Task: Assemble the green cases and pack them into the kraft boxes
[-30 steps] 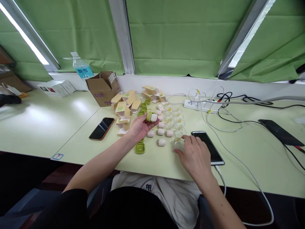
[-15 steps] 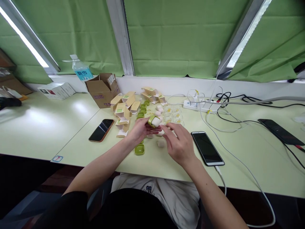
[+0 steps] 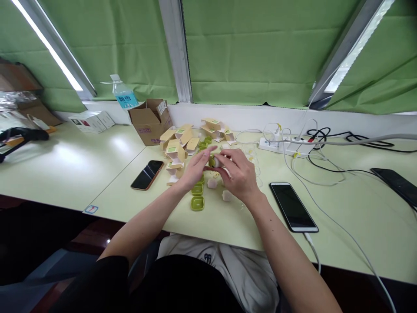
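Above the middle of the table, my left hand (image 3: 194,168) and my right hand (image 3: 240,174) meet around a small green case (image 3: 211,161). A white rounded block (image 3: 217,161) sits at the case's right side. My left fingers support the case, partly hiding it. The thumb and fingers of my right hand close on the block. Below my hands lie green square trays (image 3: 197,203), in a column running toward the back. Pale pinkish-white blocks (image 3: 226,195) rest to their right, near my right wrist.
Opened small cartons (image 3: 176,152) lie left of the trays, before a brown cardboard box (image 3: 150,126) and a water bottle (image 3: 125,96). Phones lie left (image 3: 147,175) and right (image 3: 293,206). Clear plastic pieces (image 3: 256,161), a power strip (image 3: 286,147) and cables occupy the right.
My hands have come together around the green case, and my right fingers now grip the white block. The case has turned and is more hidden. The view has shifted slightly left.
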Demonstrator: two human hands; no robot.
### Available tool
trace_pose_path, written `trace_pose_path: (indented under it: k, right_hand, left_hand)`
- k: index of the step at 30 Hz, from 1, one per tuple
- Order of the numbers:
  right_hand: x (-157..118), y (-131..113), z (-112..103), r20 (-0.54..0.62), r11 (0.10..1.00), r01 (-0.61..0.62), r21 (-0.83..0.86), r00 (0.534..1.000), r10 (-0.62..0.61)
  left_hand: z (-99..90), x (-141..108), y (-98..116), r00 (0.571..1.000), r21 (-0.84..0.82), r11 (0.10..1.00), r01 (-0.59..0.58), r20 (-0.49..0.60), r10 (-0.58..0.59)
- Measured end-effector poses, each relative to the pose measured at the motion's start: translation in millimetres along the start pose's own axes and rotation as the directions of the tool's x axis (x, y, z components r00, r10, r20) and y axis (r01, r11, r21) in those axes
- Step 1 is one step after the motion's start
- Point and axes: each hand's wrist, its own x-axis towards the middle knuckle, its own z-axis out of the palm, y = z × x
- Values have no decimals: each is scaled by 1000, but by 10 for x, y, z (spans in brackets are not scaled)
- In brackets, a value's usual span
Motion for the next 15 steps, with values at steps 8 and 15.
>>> trace_pose_path:
  k: [8, 15]
  right_hand:
    - [-127, 65, 52, -39, 999, -22, 39, 999, 24]
    - [-124, -16, 91, -38, 997, -46, 59, 998, 48]
  left_hand:
    - [122, -138, 69, 1000, 86, 996, -20, -11, 21]
    - [101, -145, 1, 991, 254, 960, -120, -25, 131]
